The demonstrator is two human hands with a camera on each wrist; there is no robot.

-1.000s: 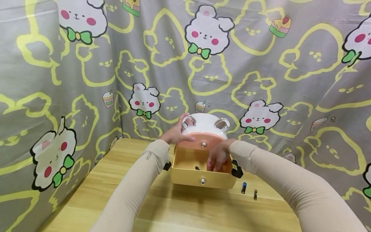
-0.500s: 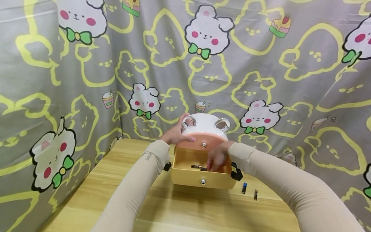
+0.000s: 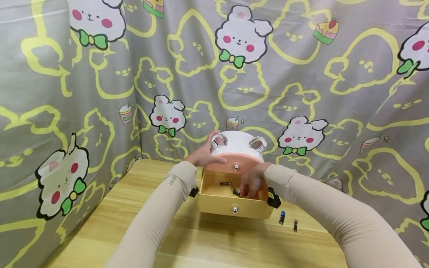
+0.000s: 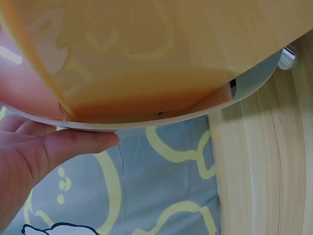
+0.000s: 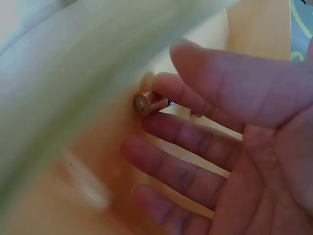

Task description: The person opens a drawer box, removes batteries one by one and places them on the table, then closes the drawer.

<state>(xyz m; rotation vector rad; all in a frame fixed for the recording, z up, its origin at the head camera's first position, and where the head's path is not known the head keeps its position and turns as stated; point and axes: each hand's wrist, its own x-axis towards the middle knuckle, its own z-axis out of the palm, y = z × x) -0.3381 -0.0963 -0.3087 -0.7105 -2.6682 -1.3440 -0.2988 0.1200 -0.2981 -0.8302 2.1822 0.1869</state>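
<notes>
A small drawer cabinet (image 3: 237, 144) with a white top, clear ear shapes and a coral upper drawer stands on the table. My left hand (image 3: 202, 154) holds its left side, thumb across the coral front; in the left wrist view that thumb (image 4: 80, 142) lies along the cabinet's rim. Below, the yellow drawer (image 3: 217, 206) is pulled out. My right hand (image 3: 253, 182) reaches down into it, fingers slightly bent. One battery (image 3: 225, 183) lies toward the drawer's back left, another (image 3: 236, 192) beside my right fingertips. In the right wrist view, a battery (image 5: 142, 104) sits between index and middle fingertips, thumb apart.
On the wooden table (image 3: 207, 242), right of the drawer, lie a blue-and-black battery (image 3: 282, 217) and a slimmer dark battery (image 3: 295, 225). A grey curtain (image 3: 201, 85) with bunny prints hangs behind and at the sides.
Two batteries now show in the drawer, where one showed a second ago. The left one has shifted toward the back. My right hand has moved slightly inside the drawer; my left stays put.
</notes>
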